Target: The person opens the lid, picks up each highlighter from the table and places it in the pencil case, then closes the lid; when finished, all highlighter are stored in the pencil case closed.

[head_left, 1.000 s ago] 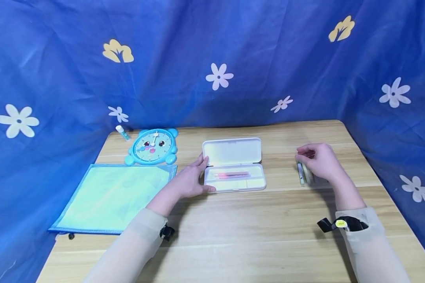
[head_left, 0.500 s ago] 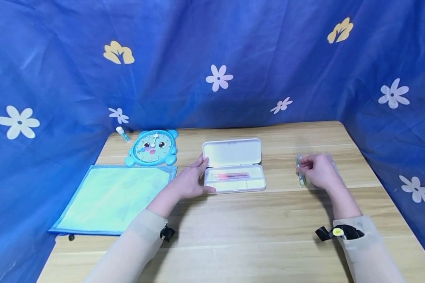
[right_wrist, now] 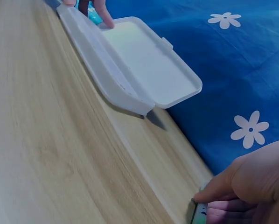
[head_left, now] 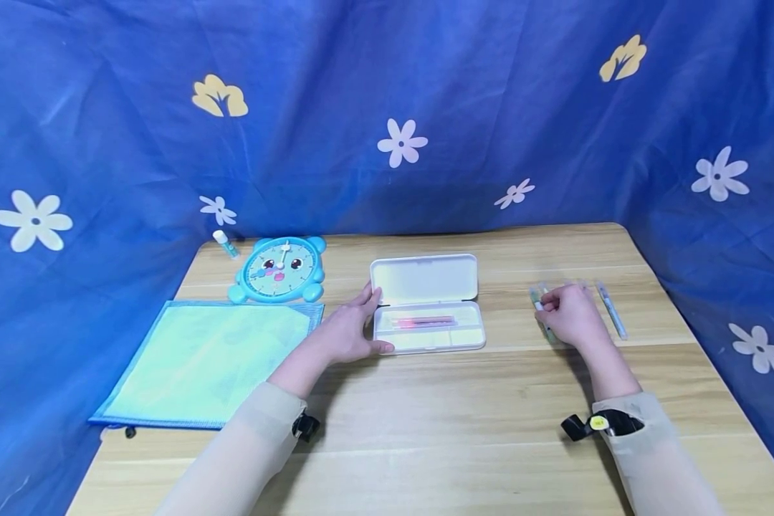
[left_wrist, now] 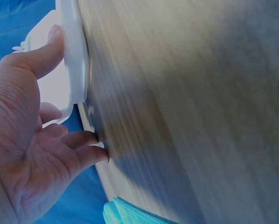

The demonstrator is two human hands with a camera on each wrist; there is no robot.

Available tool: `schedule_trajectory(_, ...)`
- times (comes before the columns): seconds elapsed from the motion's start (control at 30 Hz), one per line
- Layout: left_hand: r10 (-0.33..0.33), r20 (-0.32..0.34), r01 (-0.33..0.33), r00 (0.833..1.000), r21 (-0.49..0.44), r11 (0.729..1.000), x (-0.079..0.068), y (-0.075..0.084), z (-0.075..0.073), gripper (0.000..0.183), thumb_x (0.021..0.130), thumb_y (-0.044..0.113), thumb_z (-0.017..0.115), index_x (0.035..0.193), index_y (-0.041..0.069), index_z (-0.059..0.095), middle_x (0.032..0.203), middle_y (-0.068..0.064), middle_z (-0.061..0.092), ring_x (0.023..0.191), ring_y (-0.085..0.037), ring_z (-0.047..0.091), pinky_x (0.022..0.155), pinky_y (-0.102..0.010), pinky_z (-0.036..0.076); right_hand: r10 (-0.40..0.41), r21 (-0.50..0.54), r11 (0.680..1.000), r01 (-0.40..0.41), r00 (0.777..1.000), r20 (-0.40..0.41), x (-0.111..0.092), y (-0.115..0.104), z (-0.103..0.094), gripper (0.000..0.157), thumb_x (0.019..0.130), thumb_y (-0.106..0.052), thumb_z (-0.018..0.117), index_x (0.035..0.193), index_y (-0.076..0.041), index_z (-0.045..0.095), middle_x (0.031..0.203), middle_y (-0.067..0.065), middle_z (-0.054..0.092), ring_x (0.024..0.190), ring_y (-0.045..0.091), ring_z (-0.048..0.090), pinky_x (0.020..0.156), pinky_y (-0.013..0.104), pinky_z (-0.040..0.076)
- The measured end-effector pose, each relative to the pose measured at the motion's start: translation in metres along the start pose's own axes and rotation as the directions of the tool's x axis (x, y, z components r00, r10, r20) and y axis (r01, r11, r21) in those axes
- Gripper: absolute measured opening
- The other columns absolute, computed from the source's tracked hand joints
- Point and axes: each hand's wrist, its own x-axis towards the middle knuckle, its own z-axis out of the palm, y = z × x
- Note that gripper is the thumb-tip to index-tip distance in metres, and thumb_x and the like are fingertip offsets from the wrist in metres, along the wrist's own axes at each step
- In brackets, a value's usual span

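An open white pencil case [head_left: 426, 279] lies near the table's middle with slim pinkish pens or pencils [head_left: 422, 321] in its back compartment. My left hand [head_left: 347, 331] holds its left end, thumb at the front corner and fingers by the lid; in the left wrist view the thumb lies over the white rim. To the right, my right hand [head_left: 574, 315] pinches a slim green-and-white marker [head_left: 537, 298] between thumb and fingertips, low at the table. Other marker ends show behind this hand, partly hidden. A blue-tinted marker [head_left: 611, 310] lies just right of it.
A blue bear-shaped toy clock [head_left: 279, 269] lies at the back left, with a glue stick [head_left: 226, 244] beside it. In front of the clock is a blue-edged mesh pouch [head_left: 206, 362]. A blue flowered cloth [head_left: 335, 179] hangs behind the wooden table [head_left: 438, 437].
My right hand has shifted slightly left and the markers under it have spread apart, one now lying separate on the right. My left hand stays on the pencil case.
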Motion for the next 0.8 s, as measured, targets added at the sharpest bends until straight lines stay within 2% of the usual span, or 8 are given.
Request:
schedule_trajectory(0.23,0.001,0.003,-0.001,1.0,-0.009,1.0,-0.001,0.0,-0.001,0.122,0.082,0.061,0.086,0.17,0.012,0.016,0.175,-0.01,0.007,0.152,-0.046,0.031,0.122,-0.054,0.033,-0.005,0.054,0.999,0.005,1.0,0.001,0.0,-0.005,-0.001,0.022,0.089,-0.005,0.072,0.106,0.009,0.075,0.088,0.011,0.07,0.088,0.029,0.063,0.081,0.04,0.05)
schedule_trajectory(0.47,-0.001,0.002,0.002,1.0,-0.019,1.0,-0.002,0.001,0.0,0.122,0.082,0.06,0.086,0.17,0.012,0.016,0.175,-0.01,0.006,0.152,-0.046,0.031,0.121,-0.054,0.033,-0.08,0.102,0.991,0.081,0.997,-0.013,0.003,-0.013,-0.006,0.022,0.091,-0.002,0.069,0.107,0.012,0.074,0.087,0.011,0.071,0.08,0.02,0.062,0.07,0.026,0.05)
schedule_trajectory(0.57,0.001,0.003,-0.001,1.0,-0.019,1.0,-0.003,0.0,0.0,0.122,0.082,0.06,0.086,0.17,0.012,0.016,0.175,-0.01,0.006,0.152,-0.046,0.032,0.121,-0.054,0.034,-0.09,0.126,0.988,0.089,0.996,0.001,0.004,-0.018,-0.009,0.019,0.094,-0.003,0.07,0.107,0.011,0.073,0.09,0.013,0.071,0.081,0.021,0.062,0.07,0.025,0.05)
schedule_trajectory(0.8,-0.007,0.003,0.007,1.0,-0.02,1.0,-0.001,0.0,0.0,0.121,0.082,0.06,0.086,0.17,0.014,0.016,0.175,-0.009,0.006,0.151,-0.047,0.032,0.121,-0.055,0.033,-0.101,0.142,0.985,0.097,0.995,0.024,0.007,-0.038,-0.016,0.018,0.098,-0.007,0.072,0.111,0.005,0.074,0.098,0.014,0.073,0.089,0.026,0.066,0.078,0.033,0.052)
